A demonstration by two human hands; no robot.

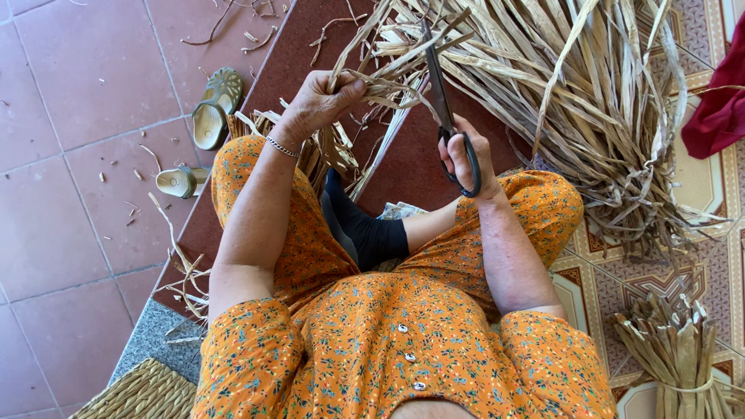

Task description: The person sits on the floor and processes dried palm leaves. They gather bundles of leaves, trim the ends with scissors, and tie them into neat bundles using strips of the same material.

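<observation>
Head camera is looking down at a seated person in an orange flowered outfit. Their left hand (320, 99) is gripping a twisted bunch of dried straw strips (388, 87) in a closed fist, just above the knees. Their right hand (464, 157) is closed through the handles of dark scissors (439, 93), holding them firmly. The scissors are running lengthwise up the picture, tips pointing away from the body and leaning slightly left, into the big straw pile (574, 101) on the tiled floor (70, 116). The blades are lying very close to the left fingers, so a hurried snip could be nicking them; loose strips could also be slipping from the fist. Sandals (211, 109) are lying to the left.
</observation>
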